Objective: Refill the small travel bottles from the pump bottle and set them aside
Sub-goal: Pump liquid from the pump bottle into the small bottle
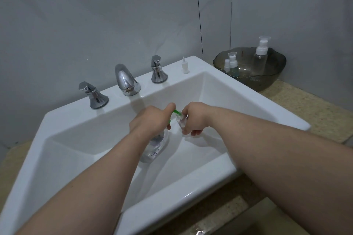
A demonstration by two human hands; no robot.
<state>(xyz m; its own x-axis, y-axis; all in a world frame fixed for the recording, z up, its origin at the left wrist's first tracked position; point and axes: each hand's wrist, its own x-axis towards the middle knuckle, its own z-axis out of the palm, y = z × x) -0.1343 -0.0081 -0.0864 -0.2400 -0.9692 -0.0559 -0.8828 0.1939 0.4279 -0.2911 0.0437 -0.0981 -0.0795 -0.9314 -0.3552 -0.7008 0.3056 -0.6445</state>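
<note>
Over the white sink basin (214,89), my left hand (150,120) grips the top of a clear pump bottle (155,149) with a green pump head (176,112); the bottle's body shows below my wrist. My right hand (193,117) holds a small clear travel bottle (181,121) with its open mouth right at the green nozzle. The small bottle's white spray cap (185,67) stands on the sink ledge at the back right. Three more small bottles (232,64) with white tops stand in a dark glass bowl (267,80) on the counter to the right.
A chrome tap (126,80) with two chrome handles (93,95) (158,70) sits on the sink's back ledge. A speckled beige counter (305,107) surrounds the sink. Grey wall panels rise behind it.
</note>
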